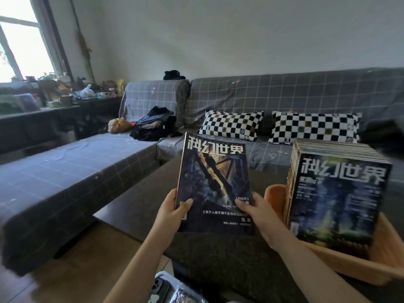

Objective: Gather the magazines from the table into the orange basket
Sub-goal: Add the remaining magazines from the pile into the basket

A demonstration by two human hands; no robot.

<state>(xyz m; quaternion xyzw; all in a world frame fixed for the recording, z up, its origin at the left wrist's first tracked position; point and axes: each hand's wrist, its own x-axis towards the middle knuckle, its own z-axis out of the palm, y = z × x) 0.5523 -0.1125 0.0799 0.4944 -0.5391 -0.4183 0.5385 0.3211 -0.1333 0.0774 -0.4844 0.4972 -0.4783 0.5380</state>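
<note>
A dark-covered magazine [213, 178] with large white characters is held up above the dark table [229, 259], tilted toward me. My left hand [172, 212] grips its lower left edge, thumb on the cover. My right hand [255, 212] grips its lower right edge the same way. To the right, the orange basket [380, 262] sits on the table with a thick stack of magazines [334, 193] standing upright in it, a blue-green cover facing me.
A grey checked sofa [240, 99] runs behind the table with two black-and-white checkered cushions [231, 124] and a heap of dark clothes [154, 125]. A phone [158, 289] lies by the table's near edge. A cluttered bench stands under the window at left.
</note>
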